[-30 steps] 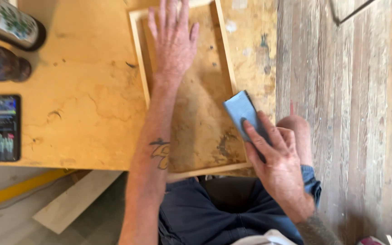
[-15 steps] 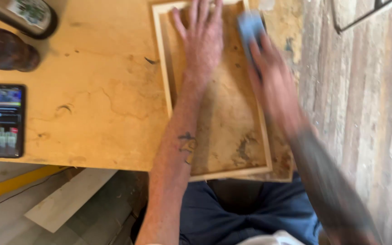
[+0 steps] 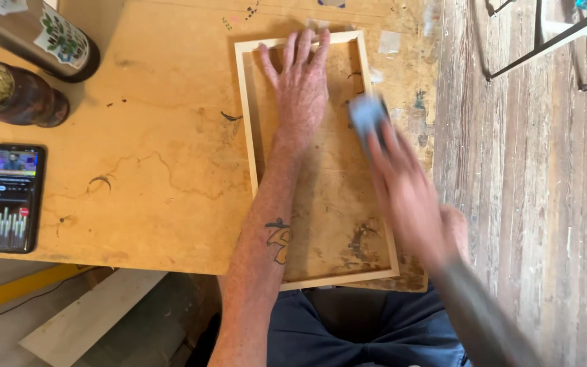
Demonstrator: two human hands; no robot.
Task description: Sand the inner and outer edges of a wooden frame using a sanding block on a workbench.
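The wooden frame (image 3: 244, 115) is pinned flat by the spread left hand (image 3: 300, 88); the blue sanding block (image 3: 367, 112), gripped in the blurred right hand (image 3: 405, 194), could slip off the thin rail.

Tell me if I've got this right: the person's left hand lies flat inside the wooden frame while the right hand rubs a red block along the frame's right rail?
Nearly. The head view shows the block is blue-grey, not red. The rest holds: the left hand lies flat inside the wooden frame, and the right hand, blurred with motion, presses the block against the frame's right rail.
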